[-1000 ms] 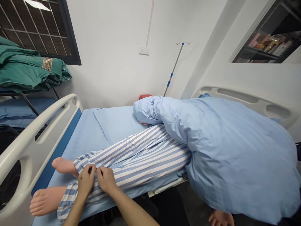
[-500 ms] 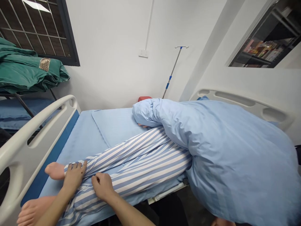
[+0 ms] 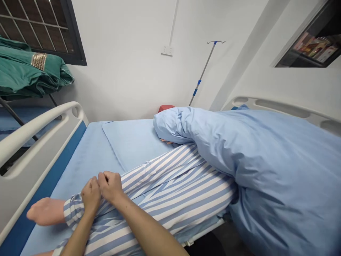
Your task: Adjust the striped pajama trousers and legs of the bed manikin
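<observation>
A figure in blue-and-white striped trousers [image 3: 170, 188] lies on a hospital bed, its upper body under a light blue quilt [image 3: 266, 160]. One bare foot [image 3: 44, 211] shows at the lower left. My left hand [image 3: 91, 195] and my right hand [image 3: 110, 185] sit side by side on the far trouser leg near its cuff. Both have their fingers curled, pinching the striped cloth.
A white and blue footboard [image 3: 34, 149] bounds the bed at the left. The light blue sheet [image 3: 112, 145] covers the mattress. An IV pole [image 3: 204, 71] leans in the corner. Folded green cloth [image 3: 29, 73] lies on a rack at the upper left. A white headboard rail [image 3: 282, 108] stands behind the quilt.
My left hand has closed from flat on the trouser leg. Both hands moved up the far leg and now meet, gripping the cloth. The view shifted closer and to the right.
</observation>
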Demonstrator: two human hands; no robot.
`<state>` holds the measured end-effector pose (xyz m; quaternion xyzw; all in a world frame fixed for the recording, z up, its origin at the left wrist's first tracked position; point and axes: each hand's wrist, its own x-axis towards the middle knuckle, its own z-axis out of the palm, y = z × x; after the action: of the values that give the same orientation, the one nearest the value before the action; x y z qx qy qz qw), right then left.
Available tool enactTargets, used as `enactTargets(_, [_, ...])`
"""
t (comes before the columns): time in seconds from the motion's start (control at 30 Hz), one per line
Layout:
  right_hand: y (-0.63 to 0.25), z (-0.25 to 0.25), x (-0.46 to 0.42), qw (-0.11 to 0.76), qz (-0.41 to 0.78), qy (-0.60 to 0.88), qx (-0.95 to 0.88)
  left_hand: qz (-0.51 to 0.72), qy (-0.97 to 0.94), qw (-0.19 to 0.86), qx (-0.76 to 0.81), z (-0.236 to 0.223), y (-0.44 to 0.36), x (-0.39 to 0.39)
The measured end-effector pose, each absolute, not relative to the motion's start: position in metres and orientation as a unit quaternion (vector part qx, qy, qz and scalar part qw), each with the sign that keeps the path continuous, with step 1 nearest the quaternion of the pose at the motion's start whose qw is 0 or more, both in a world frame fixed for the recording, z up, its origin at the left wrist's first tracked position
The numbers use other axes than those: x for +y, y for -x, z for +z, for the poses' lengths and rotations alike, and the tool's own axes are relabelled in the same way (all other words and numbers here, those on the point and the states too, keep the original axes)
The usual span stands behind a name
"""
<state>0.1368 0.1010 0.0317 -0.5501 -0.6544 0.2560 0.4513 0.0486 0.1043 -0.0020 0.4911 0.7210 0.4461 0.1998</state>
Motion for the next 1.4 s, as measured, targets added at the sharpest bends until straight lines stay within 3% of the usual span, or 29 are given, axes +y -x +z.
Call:
enactTargets(0.1, [-0.133, 0.012, 0.115, 0.419, 0.243, 0.554, -0.676, 0.378, -0.545, 0.202, 0.721, -0.018, -0.046, 0.106])
enactTargets(0.23, [-0.132, -0.010, 0.126, 0.363, 0.268, 0.570, -0.686, 0.419, -0.523, 0.202, 0.714, -0.012, -0.048, 0.109])
enactTargets(0.37, [-0.144, 0.005, 0.131, 0.377, 0.302, 0.546, -0.685, 0.450, -0.503, 0.216, 0.706, -0.003, -0.058, 0.115])
enactTargets(0.53, [-0.190, 0.022, 0.139, 0.368, 0.235, 0.557, -0.706, 0.397, -0.537, 0.173, 0.724, -0.003, -0.089, 0.123])
enactTargets(0.63, [-0.214, 0.017, 0.145, 0.381, 0.257, 0.592, -0.663, 0.459, -0.515, 0.228, 0.687, -0.002, -0.116, 0.129])
enactTargets(0.8, [-0.243, 0.021, 0.156, 0.465, 0.273, 0.542, -0.645, 0.456, -0.506, 0.258, 0.685, 0.002, -0.151, 0.135])
enactTargets(0.93, [-0.268, 0.017, 0.159, 0.435, 0.306, 0.581, -0.616, 0.520, -0.512, 0.300, 0.615, 0.005, -0.175, 0.144])
enactTargets(1.07, [-0.295, 0.019, 0.162, 0.455, 0.294, 0.548, -0.638, 0.461, -0.528, 0.283, 0.655, 0.009, -0.195, 0.164])
enactTargets(1.23, [-0.329, 0.019, 0.168, 0.457, 0.292, 0.565, -0.621, 0.514, -0.544, 0.323, 0.579, 0.018, -0.230, 0.181])
enactTargets(1.4, [-0.360, 0.012, 0.171, 0.478, 0.292, 0.562, -0.609, 0.428, -0.584, 0.274, 0.633, 0.010, -0.260, 0.180])
